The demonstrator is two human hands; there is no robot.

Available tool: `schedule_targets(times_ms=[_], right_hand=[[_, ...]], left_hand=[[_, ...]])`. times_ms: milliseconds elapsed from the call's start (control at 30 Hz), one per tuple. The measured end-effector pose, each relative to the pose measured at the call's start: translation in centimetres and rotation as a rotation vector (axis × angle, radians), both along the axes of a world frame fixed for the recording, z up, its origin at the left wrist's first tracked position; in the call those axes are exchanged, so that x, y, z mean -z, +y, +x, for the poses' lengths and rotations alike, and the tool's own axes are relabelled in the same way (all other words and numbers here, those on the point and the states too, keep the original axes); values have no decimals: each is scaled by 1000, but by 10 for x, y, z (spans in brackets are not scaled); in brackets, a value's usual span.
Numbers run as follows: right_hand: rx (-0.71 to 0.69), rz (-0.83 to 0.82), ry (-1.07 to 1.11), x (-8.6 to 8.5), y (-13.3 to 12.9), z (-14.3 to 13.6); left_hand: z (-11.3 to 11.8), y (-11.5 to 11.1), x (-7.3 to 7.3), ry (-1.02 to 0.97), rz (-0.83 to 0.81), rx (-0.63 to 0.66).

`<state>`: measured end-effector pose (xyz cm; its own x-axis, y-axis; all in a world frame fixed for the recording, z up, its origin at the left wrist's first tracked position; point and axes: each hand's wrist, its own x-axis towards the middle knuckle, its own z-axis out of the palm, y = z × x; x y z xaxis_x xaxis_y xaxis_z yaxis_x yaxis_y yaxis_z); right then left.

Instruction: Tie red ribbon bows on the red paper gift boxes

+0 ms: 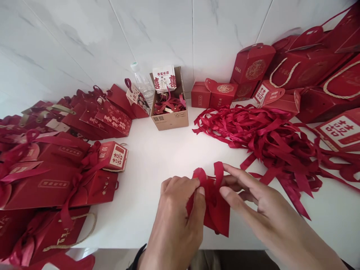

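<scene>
A small red gift box (221, 221) is near the front edge of the white table, between my two hands. A red ribbon (218, 170) runs across its top, one end looping up on each side. My left hand (181, 206) is closed, thumb and fingers pinching the ribbon's left part against the box's upper left side. With thumb and forefinger, my right hand (247, 198) grips the ribbon's right end, which stands up in a curl. The box's left side is hidden behind my left hand.
Loose red ribbons (267, 138) lie heaped on the right. Finished-looking red boxes (47, 183) crowd the left, and more red boxes (251, 63) stand back right. A cardboard box (171, 122) with ribbon pieces and a plastic bottle (143, 80) stand by the tiled wall.
</scene>
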<state>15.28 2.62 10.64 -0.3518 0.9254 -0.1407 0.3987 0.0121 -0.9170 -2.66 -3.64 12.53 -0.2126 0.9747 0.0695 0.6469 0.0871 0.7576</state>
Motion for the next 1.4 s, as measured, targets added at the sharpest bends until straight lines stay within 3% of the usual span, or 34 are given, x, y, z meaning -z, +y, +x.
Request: schedule_targets(times_ms=[200,433,600,800,933,1233,1400], right_hand=[[87,73,37,-7,-6,-17],[64,123,11,-6,-3,-14],[-57,224,-97,-1,2,-5],[-105,573,-73,-3,2,-6],[-191,486,-82,-4,-1,-10],[-155,436,-88,-3,-1,-12],[-113,402,-89,-3,0,-13]], left_hand=[[0,0,7,-295,-26,-184],[-5,2,-1,-528,-38,-53],[-8,-2,4,-533,-61,-86],[-5,1,7,-585,-41,-132],[-4,6,8,-555,-31,-135],[-4,6,11,-623,-96,-111],[-7,2,9,-348,13,31]])
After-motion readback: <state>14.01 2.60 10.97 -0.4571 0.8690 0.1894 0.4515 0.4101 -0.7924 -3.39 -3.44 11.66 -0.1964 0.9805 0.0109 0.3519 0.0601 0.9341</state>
